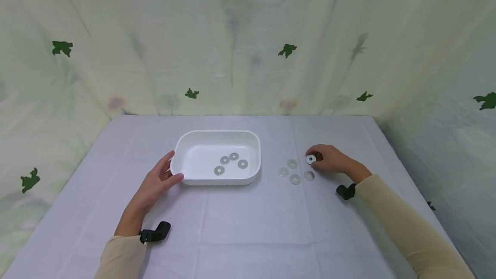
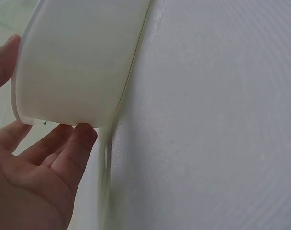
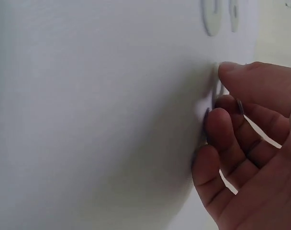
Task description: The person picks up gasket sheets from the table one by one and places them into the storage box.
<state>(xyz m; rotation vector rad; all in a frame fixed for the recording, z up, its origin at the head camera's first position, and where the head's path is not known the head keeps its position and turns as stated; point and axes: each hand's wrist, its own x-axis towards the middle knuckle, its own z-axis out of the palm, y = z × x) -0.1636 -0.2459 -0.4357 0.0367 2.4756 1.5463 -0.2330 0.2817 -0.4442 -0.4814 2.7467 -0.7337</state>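
Observation:
A white oblong tray [image 1: 221, 182] lies left of centre, with several flat metal washers [image 1: 219, 170] inside near its right half. My left hand [image 1: 156, 182] grips the tray's left end, thumb at the front corner and fingertips against the end wall, as the left wrist view shows. At the right, my right hand [image 1: 329, 158] pinches a metal washer [image 1: 311, 159] between thumb and fingers, close over the cloth. Several loose washers [image 1: 295, 179] lie flat on the table just left of that hand. In the right wrist view the curled fingers [image 3: 219, 125] partly hide the pinched washer.
A pale cloth covers the table [image 1: 248, 227]. Behind it and at both sides hangs a light curtain [image 1: 240, 55] with green leaf shapes. Each wrist wears a black camera, one at the left wrist [image 1: 156, 232] and one at the right [image 1: 346, 191].

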